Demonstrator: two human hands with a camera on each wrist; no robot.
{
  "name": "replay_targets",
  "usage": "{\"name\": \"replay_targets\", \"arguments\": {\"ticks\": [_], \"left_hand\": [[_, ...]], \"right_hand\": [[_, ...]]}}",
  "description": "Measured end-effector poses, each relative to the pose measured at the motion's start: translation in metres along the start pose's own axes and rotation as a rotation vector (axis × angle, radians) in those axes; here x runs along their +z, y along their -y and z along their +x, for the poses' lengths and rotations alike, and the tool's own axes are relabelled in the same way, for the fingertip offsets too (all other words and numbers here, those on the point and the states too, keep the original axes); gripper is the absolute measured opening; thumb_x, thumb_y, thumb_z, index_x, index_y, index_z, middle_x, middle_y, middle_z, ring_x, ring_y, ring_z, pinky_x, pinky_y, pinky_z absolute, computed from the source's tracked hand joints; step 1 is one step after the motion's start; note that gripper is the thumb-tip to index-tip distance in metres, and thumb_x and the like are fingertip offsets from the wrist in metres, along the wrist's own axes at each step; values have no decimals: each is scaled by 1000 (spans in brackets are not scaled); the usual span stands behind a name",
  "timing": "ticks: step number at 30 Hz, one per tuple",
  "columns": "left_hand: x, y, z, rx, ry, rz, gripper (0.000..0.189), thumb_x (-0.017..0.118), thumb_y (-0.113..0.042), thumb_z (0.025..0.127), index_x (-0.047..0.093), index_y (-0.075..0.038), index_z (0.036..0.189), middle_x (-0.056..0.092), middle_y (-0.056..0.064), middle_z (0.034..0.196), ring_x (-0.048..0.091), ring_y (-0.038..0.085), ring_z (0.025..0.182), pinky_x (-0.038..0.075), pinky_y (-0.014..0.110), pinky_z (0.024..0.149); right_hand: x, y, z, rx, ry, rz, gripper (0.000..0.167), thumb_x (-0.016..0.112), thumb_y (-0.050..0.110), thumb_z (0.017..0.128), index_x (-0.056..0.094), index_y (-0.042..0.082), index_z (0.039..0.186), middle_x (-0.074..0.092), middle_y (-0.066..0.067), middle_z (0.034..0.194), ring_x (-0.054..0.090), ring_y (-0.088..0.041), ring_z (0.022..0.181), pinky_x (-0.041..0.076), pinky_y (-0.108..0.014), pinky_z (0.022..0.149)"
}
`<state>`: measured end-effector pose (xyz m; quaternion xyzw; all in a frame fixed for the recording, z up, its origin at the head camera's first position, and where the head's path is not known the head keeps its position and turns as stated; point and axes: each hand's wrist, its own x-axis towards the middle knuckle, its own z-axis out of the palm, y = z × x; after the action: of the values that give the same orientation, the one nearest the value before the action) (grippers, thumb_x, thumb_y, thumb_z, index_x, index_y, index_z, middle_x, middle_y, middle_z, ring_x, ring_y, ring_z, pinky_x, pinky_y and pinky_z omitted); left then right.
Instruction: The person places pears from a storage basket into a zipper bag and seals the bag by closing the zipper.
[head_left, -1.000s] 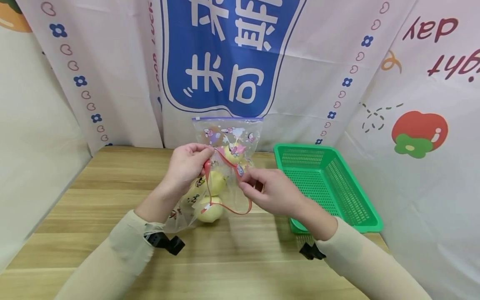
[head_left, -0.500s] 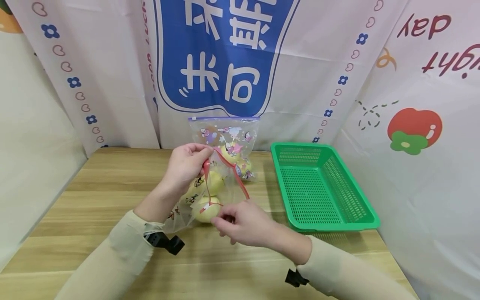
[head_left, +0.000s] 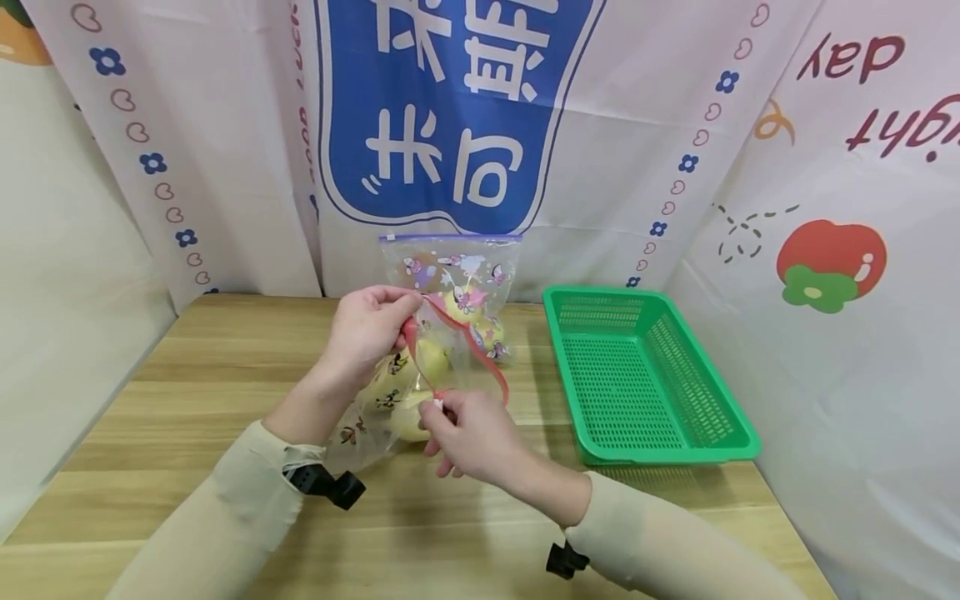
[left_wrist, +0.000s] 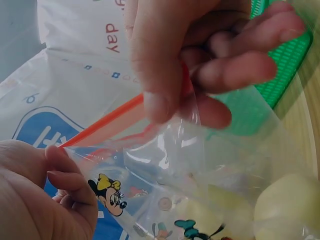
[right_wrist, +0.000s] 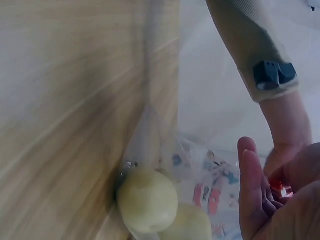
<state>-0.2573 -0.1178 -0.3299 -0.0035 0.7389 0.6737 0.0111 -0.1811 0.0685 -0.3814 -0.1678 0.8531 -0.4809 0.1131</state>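
A clear zip bag [head_left: 360, 429] with cartoon prints and a red zip strip lies on the table, its mouth raised and held between both hands. Pale yellow-green round fruits [right_wrist: 147, 200] show through its plastic; their kind is unclear. My left hand [head_left: 367, 333] pinches the far end of the red strip between thumb and fingers. Nearer to me, my right hand [head_left: 480, 433] pinches the strip's other end, where a small white slider [head_left: 438, 403] shows at the thumb. Between the hands the far side of the strip bows out to the right, leaving the mouth parted.
Behind it, a second clear bag [head_left: 450, 267] with a purple zip stands against the printed cloth backdrop [head_left: 585, 167], holding similar fruits. To the right sits a green plastic basket [head_left: 637, 392] on the wooden table [head_left: 225, 367].
My right hand let go of the strip's right side, moved left and toward me, and now grips its near end at the slider. The left hand keeps its pinch.
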Motion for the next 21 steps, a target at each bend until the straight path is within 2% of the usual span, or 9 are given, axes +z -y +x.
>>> {"name": "replay_targets", "arguments": {"ticks": [8, 12, 16, 17, 21], "left_hand": [[-4, -2, -6, -2, 1, -34, 34, 68, -21, 110, 67, 3, 134, 72, -3, 74, 65, 5, 59, 54, 16, 54], [-4, -3, -12, 2, 10, -13, 32, 68, -21, 109, 65, 2, 132, 74, -1, 77, 69, 8, 61, 58, 19, 56], [-4, -4, -16, 16, 35, 29, 30, 69, -20, 108, 64, 0, 130, 74, 2, 76, 69, 11, 59, 61, 24, 57], [-3, -4, -17, 19, 41, 41, 31, 70, -21, 107, 64, 0, 130, 74, 2, 77, 69, 11, 59, 62, 25, 58], [-3, -3, -17, 20, 54, 50, 32, 71, -21, 107, 64, 0, 129, 74, 4, 78, 68, 12, 59, 63, 27, 60]], "right_hand": [[-42, -6, -2, -25, -70, -137, 31, 59, 23, 109, 70, 16, 81, 76, -2, 74, 71, -13, 56, 56, -29, 48], [-65, -10, -6, -102, -138, -286, 24, 62, 19, 103, 70, 16, 81, 71, 4, 69, 67, -8, 56, 53, -24, 49], [-85, -14, -11, -198, -253, -440, 16, 66, 17, 98, 73, 17, 85, 61, 9, 65, 54, -6, 55, 42, -21, 51], [-89, -15, -12, -218, -277, -466, 14, 66, 17, 98, 75, 17, 86, 60, 9, 65, 52, -6, 55, 39, -22, 52], [-98, -15, -13, -290, -327, -509, 12, 67, 18, 97, 76, 16, 90, 60, 9, 67, 50, -7, 58, 42, -23, 55]]}}
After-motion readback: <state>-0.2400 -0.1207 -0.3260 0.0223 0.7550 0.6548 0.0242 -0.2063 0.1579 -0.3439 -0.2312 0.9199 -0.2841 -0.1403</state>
